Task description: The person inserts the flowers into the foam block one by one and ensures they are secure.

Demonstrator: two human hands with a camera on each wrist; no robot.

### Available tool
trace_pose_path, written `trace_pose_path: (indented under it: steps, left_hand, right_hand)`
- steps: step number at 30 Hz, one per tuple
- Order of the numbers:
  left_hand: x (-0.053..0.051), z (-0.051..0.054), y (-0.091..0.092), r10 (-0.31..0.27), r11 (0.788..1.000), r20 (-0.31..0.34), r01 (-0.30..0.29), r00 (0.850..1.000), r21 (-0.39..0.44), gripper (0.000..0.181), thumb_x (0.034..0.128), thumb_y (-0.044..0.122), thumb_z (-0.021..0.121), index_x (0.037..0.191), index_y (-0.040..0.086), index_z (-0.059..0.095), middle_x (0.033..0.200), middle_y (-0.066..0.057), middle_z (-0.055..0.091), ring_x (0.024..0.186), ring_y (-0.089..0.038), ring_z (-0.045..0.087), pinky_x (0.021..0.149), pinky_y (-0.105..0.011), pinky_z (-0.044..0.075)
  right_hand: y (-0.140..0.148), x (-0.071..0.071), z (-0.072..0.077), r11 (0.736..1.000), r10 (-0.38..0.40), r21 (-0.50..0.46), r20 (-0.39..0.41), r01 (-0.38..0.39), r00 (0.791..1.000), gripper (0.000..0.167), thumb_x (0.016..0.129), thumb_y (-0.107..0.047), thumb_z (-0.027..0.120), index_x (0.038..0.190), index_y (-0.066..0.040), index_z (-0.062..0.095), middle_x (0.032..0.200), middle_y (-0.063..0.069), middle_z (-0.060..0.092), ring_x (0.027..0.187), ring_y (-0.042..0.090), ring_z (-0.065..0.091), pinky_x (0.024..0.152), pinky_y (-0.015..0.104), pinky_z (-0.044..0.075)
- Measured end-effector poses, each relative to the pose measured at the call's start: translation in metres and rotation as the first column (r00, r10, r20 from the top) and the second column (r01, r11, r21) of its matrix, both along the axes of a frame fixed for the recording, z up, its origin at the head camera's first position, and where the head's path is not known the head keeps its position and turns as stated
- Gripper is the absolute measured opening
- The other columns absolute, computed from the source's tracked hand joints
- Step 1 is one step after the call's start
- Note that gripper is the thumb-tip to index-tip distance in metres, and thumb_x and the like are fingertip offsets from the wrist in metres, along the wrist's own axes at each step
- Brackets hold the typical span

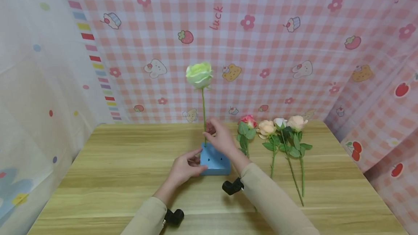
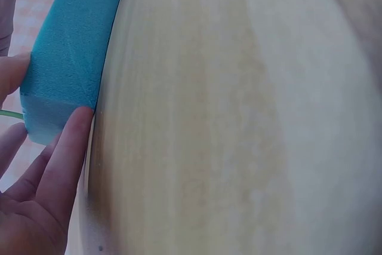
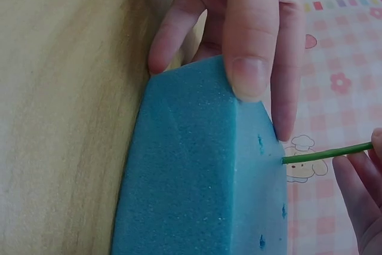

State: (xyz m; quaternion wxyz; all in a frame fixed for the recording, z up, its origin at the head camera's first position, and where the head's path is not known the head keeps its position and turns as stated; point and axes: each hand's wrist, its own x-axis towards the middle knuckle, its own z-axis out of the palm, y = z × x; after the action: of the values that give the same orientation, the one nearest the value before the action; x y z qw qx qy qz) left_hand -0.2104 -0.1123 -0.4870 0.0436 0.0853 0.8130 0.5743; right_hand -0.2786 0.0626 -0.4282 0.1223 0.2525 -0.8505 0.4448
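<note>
A pale green artificial rose (image 1: 199,75) stands nearly upright, its stem's lower end in the far left part of a blue foam block (image 1: 215,168). My right hand (image 1: 222,139) pinches the green stem (image 3: 325,154) low down, just above the block. With my left hand (image 1: 184,168) I hold the block's left end; in the right wrist view the thumb lies on its upper edge and the other fingers spread along the end. Small holes show in the block's top. In the left wrist view the block (image 2: 74,46) hides most of the stem.
To the right on the wooden table (image 1: 130,162) lie a pink-red rose (image 1: 248,120), a peach rose (image 1: 266,128), a white rose (image 1: 280,122) and a pale peach rose (image 1: 297,122). A checked pink cloth (image 1: 202,21) hangs behind the table.
</note>
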Motion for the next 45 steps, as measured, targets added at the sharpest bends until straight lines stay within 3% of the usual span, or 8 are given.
trace_pose_path:
  steps: [6, 12, 23, 38, 45]
  left_hand:
    - [0.000, 0.000, 0.000, 0.003, 1.000, 0.004, -0.003, 1.000, 0.001, 0.065, 0.0790, 0.017, 0.085, 0.138, 0.010, 0.060, 0.099, -0.009, 0.067, 0.089, -0.023, 0.067, 0.066, -0.031, 0.060]
    - [-0.001, -0.002, 0.000, -0.001, 1.000, 0.003, 0.001, 1.000, 0.011, 0.065, 0.0790, 0.015, 0.085, 0.138, 0.009, 0.059, 0.098, -0.009, 0.067, 0.088, -0.024, 0.067, 0.066, -0.031, 0.060]
    - [-0.002, -0.003, 0.000, -0.001, 1.000, 0.007, 0.001, 1.000, 0.009, 0.065, 0.0790, 0.016, 0.085, 0.139, 0.010, 0.059, 0.099, -0.009, 0.067, 0.089, -0.023, 0.067, 0.066, -0.031, 0.060]
    - [-0.001, -0.003, 0.002, 0.010, 0.999, -0.001, -0.010, 1.000, 0.045, 0.064, 0.0782, 0.011, 0.085, 0.137, 0.007, 0.060, 0.097, -0.011, 0.067, 0.086, -0.023, 0.067, 0.064, -0.031, 0.060]
    - [-0.002, -0.003, 0.003, 0.020, 0.999, -0.022, -0.019, 1.000, 0.044, 0.063, 0.0787, 0.002, 0.082, 0.136, -0.002, 0.057, 0.096, -0.016, 0.067, 0.085, -0.029, 0.067, 0.061, -0.034, 0.061]
  right_hand:
    - [-0.002, 0.002, -0.001, 0.999, 0.010, 0.041, -0.022, -0.009, 1.000, 0.022, 0.090, -0.001, 0.071, 0.107, -0.006, 0.057, 0.092, 0.007, 0.065, 0.081, 0.021, 0.066, 0.066, 0.028, 0.057]
    - [-0.002, 0.001, -0.007, 0.998, 0.003, 0.056, 0.011, -0.003, 1.000, 0.020, 0.090, -0.002, 0.072, 0.101, -0.009, 0.056, 0.089, 0.004, 0.064, 0.080, 0.016, 0.064, 0.068, 0.026, 0.056]
    - [-0.002, 0.004, -0.015, 0.998, -0.020, 0.065, 0.063, 0.016, 0.998, 0.018, 0.091, -0.003, 0.071, 0.099, -0.011, 0.057, 0.088, 0.001, 0.064, 0.082, 0.016, 0.065, 0.072, 0.028, 0.056]
    - [-0.002, 0.002, -0.024, 0.997, -0.044, 0.066, 0.076, 0.039, 0.996, 0.018, 0.091, -0.004, 0.071, 0.102, -0.010, 0.058, 0.087, 0.001, 0.063, 0.082, 0.018, 0.064, 0.072, 0.034, 0.056]
    - [-0.002, 0.001, -0.025, 0.996, -0.047, 0.076, 0.082, 0.041, 0.995, 0.017, 0.092, -0.006, 0.071, 0.103, -0.010, 0.059, 0.088, 0.001, 0.064, 0.083, 0.018, 0.065, 0.073, 0.034, 0.056]
